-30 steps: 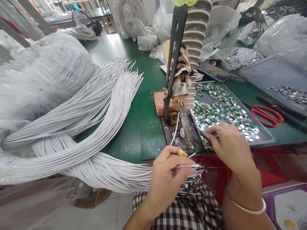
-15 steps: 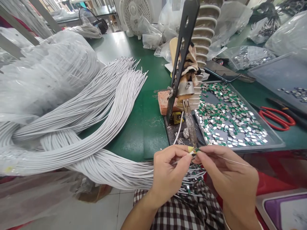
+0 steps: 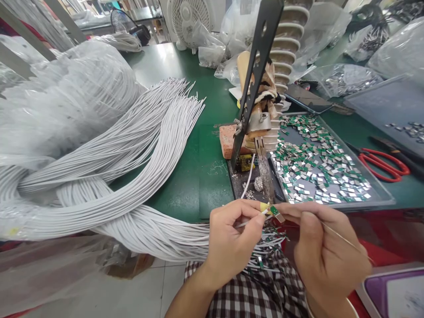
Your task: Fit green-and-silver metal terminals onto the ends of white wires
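Observation:
My left hand [image 3: 235, 238] is closed in a pinch around a white cable [image 3: 266, 212]. A small green circuit board with a metal plug [image 3: 277, 214] sits at the cable's end, just under the soldering iron [image 3: 266, 176]. Something yellow [image 3: 264, 207] covers my left index fingertip. My right hand [image 3: 331, 247] is closed on a thin solder wire [image 3: 344, 240], which trails off to the right. Its fingers reach close behind the board, and its thumb is drawn back from it. The exact contact at the iron's tip is too small to make out.
A tray [image 3: 380, 198] with many small boards lies right of the iron's black stand [image 3: 253, 66]. Beyond it are red-handled scissors [image 3: 384, 164]. A brick [image 3: 227, 141] rests by the stand. Bundles of white cables [image 3: 159, 168] cover the left side. A ribbed hose [image 3: 289, 48] rises behind.
My right thumb has come off the small circuit board and moved back to the right, leaving the plug uncovered. My left hand keeps its pinch on the cable.

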### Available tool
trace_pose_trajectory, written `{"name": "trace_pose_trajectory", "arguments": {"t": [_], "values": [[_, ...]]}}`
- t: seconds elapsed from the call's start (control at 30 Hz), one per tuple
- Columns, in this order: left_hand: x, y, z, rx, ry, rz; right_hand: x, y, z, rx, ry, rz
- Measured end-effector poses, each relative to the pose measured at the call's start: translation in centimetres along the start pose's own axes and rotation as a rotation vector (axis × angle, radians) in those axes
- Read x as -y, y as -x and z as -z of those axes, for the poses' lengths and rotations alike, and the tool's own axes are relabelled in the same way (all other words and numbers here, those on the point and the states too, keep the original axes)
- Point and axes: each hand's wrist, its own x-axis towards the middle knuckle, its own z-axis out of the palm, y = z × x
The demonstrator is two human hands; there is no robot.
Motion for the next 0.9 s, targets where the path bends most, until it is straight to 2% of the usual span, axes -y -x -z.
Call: {"name": "trace_pose_trajectory", "arguments": {"t": [0.2, 0.37, 0.47, 0.67, 0.9], "values": [[-0.3, 0.0, 0.1, -0.003, 0.016, 0.009, 0.4, -0.4, 0.2, -0.018, 0.037, 0.052], [-0.4, -0.4, 0.2, 0.008, 0.016, 0.007, 0.9, -1.1, 0.1, -0.044, 0.045, 0.202], [-0.6, -0.5, 0.1, 0.005, 0.020, 0.000, 1.1, -1.3, 0.1, -0.043, 0.121, 0.245], [-0.9, -0.6, 0.1, 0.010, 0.041, -0.004, 1.4, -1.4, 0.3, -0.028, 0.136, 0.237], [-0.6, -0.1, 0.5, 0.046, 0.074, 0.051, 1.2, -1.1, 0.8, 0.051, -0.085, 0.164]]}}
